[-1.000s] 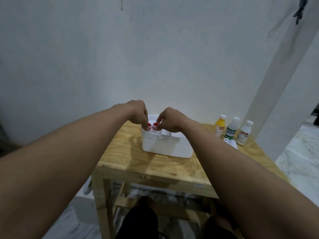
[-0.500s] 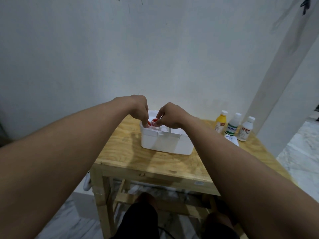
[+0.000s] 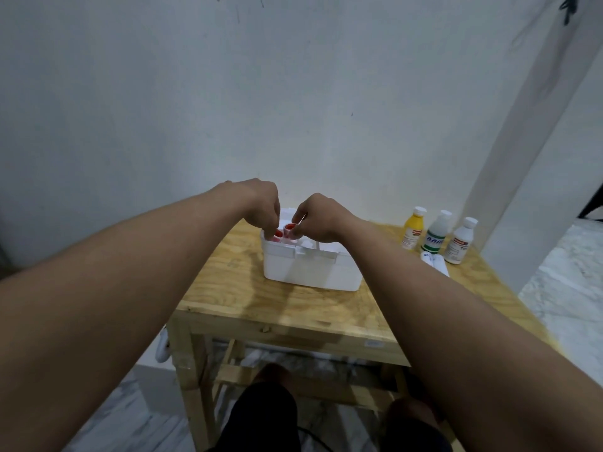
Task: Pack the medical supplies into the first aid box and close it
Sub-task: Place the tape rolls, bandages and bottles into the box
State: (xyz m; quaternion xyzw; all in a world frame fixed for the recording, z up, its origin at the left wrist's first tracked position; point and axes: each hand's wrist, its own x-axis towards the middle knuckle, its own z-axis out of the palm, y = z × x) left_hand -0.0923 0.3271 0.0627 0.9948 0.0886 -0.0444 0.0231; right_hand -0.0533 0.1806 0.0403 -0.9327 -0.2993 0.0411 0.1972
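A white first aid box (image 3: 311, 270) stands open on the wooden table (image 3: 248, 298). Two red-capped items stick up in its left end. My left hand (image 3: 264, 205) pinches the left red-capped item (image 3: 278, 234), and my right hand (image 3: 315, 220) pinches the right red-capped item (image 3: 289, 228). Both hands hover over the box's left end. At the table's far right stand a yellow bottle (image 3: 413, 228), a clear bottle with a green label (image 3: 436, 231) and a white bottle with a red label (image 3: 460, 241). A small white packet (image 3: 435, 262) lies in front of them.
A white wall rises right behind the table. A white pillar (image 3: 535, 132) stands to the right. My knees (image 3: 270, 409) are under the table's front edge. Marble floor shows at both sides.
Both hands have stayed over the box's left end, holding the red-capped items. The camera view has shifted slightly; the bottles have not moved.
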